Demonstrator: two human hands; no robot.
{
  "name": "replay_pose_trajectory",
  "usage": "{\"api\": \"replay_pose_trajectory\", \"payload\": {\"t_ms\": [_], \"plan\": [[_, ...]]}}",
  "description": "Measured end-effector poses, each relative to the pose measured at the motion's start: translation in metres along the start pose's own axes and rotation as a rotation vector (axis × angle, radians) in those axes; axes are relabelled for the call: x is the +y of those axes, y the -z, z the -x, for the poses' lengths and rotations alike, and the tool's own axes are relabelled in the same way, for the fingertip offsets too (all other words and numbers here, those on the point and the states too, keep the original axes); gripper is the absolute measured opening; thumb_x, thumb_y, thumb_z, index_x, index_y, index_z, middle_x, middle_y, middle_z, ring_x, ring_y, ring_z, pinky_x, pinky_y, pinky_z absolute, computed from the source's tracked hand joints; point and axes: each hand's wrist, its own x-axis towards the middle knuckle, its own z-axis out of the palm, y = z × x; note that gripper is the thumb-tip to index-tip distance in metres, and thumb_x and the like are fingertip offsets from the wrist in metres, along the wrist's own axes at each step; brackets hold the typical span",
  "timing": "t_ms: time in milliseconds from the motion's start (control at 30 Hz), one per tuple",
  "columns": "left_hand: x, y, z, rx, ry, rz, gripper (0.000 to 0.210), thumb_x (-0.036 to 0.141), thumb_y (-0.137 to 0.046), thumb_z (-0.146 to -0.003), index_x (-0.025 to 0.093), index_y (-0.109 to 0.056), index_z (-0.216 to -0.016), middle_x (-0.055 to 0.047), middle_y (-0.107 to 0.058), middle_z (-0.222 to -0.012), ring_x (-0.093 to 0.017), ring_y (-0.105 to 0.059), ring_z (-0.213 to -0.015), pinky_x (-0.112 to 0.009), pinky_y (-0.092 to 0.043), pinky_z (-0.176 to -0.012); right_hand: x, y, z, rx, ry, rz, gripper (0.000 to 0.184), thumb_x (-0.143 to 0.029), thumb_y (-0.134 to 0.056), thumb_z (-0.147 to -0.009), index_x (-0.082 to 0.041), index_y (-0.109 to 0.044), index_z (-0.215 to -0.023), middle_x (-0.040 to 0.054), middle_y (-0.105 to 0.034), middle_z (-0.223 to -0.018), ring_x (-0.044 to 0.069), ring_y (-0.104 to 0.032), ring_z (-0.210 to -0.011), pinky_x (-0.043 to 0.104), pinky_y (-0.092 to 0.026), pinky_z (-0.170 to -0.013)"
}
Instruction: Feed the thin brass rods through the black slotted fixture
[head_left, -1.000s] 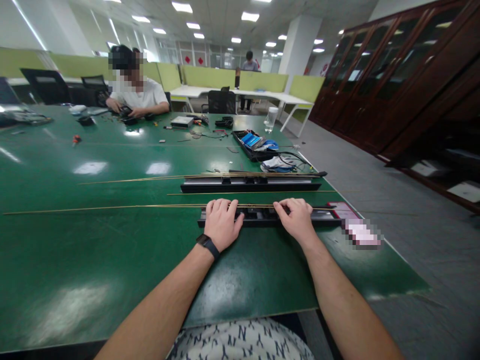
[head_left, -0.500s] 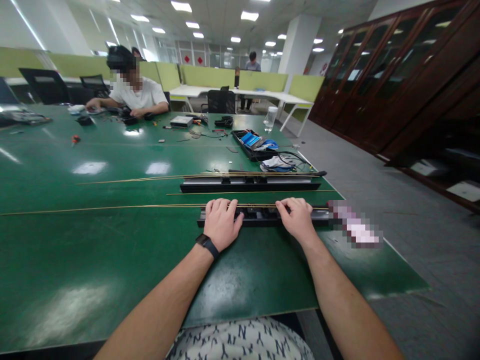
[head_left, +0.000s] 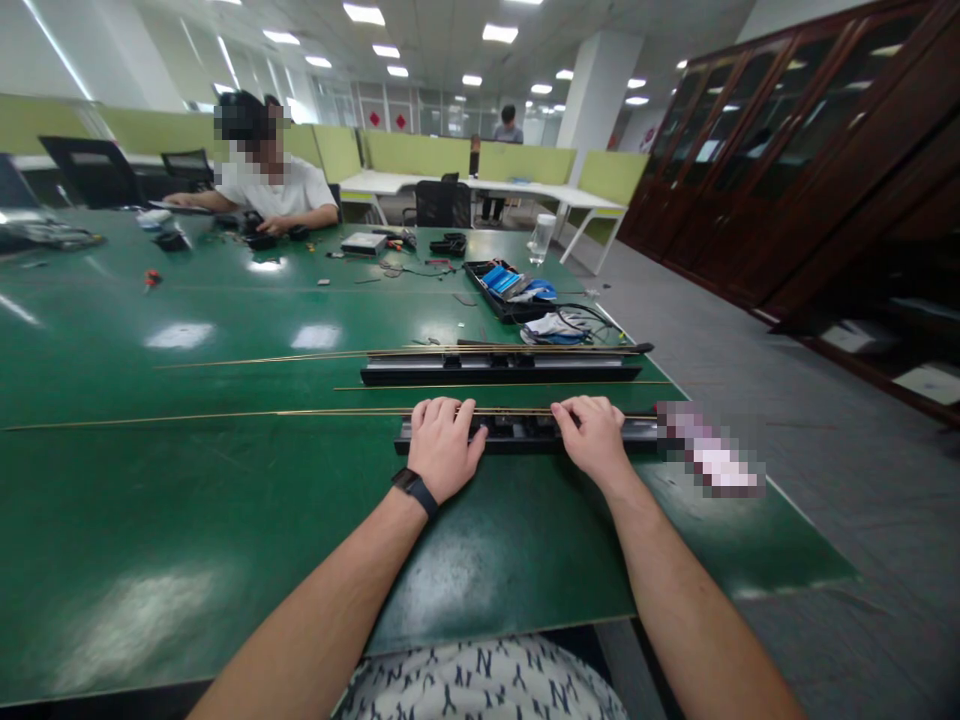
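A long black rail with silvery parts [head_left: 517, 430] lies crosswise on the green table in front of me. My left hand [head_left: 444, 440], a dark band at its wrist, grips the rail left of its middle, fingers over the far side and thumb on the near side. Thin brass-coloured rods [head_left: 330, 411] run along the rail's far edge and stick out far to the left. Farther right, my right hand [head_left: 592, 435] is closed, thumb and forefinger pinched at the rods. Its other fingers curl over the rail, and their tips are hidden.
Beyond lies a second black rail [head_left: 502, 375] with rods on top, and a single rod [head_left: 420, 387] in between. A blurred pinkish object [head_left: 712, 455] touches the near rail's right end. Farther back are a black tray [head_left: 510, 290], a clear cup [head_left: 541, 238] and a seated co-worker [head_left: 277, 190].
My hands and the rail have stayed in place. Across the table, the co-worker's hand at the left has moved and now has a flat object at it.
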Motion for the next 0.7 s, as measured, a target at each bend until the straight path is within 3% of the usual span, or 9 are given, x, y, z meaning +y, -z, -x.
{"api": "replay_pose_trajectory", "payload": {"t_ms": [367, 700], "plan": [[-0.0009, -0.0017, 0.0004, 0.013, 0.0, 0.008, 0.036, 0.04, -0.056, -0.097, 0.021, -0.062, -0.127, -0.012, -0.068, -0.113, -0.03, -0.058, -0.114, -0.049, -0.036, -0.105, 0.0002, -0.0015, -0.0002, 0.01, 0.011, 0.006, 0.034, -0.051, -0.056, -0.097, -0.024, -0.07, -0.081, 0.0034, -0.073, -0.087, 0.023, -0.056, -0.096, 0.04, -0.029, -0.089], [-0.0005, -0.0011, 0.0005, 0.002, 0.007, 0.015, 0.036, 0.041, -0.055, -0.097, 0.021, -0.062, -0.127, -0.012, -0.067, -0.114, -0.03, -0.057, -0.115, -0.05, -0.035, -0.107, -0.0001, 0.0, -0.0001, 0.002, 0.002, 0.018, 0.033, -0.045, -0.053, -0.099, -0.023, -0.068, -0.079, 0.0046, -0.072, -0.087, 0.024, -0.056, -0.096, 0.04, -0.03, -0.089]]}}
